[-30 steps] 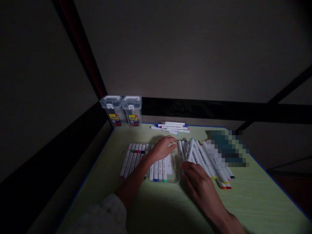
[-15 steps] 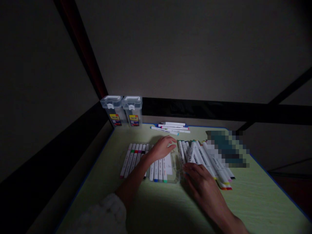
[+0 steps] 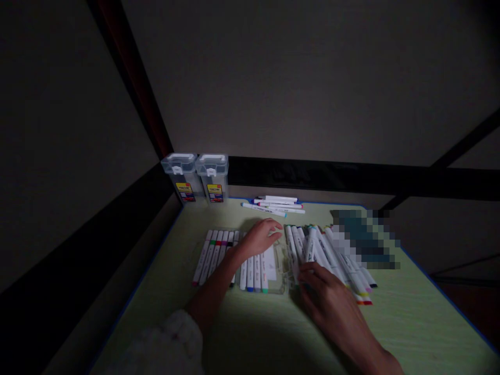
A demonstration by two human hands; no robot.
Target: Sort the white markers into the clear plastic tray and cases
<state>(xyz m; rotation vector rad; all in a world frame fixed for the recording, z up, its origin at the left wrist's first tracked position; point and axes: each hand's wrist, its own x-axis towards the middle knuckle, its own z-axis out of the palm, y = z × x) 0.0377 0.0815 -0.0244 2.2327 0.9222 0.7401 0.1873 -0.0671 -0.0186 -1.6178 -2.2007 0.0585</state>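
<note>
My left hand point(image 3: 258, 238) rests with loosely curled fingers on a clear plastic tray point(image 3: 278, 275) that holds several white markers point(image 3: 253, 272) with coloured caps. My right hand point(image 3: 327, 297) lies palm down on the near ends of a loose heap of white markers point(image 3: 332, 255) to the right of the tray, its fingers spread over them. Left of the tray lies a neat row of markers point(image 3: 214, 254) on the table. The scene is dim and the fingertips are hard to make out.
Two clear lidded storage boxes point(image 3: 197, 177) stand at the back left corner of the pale green table point(image 3: 410, 323). A few more markers point(image 3: 275, 204) lie along the back edge. A blurred patch point(image 3: 365, 238) covers something at the right. Dark rails border the table.
My right hand has slid slightly right and nearer over the marker heap, shifting some markers. My left hand has stayed on the tray.
</note>
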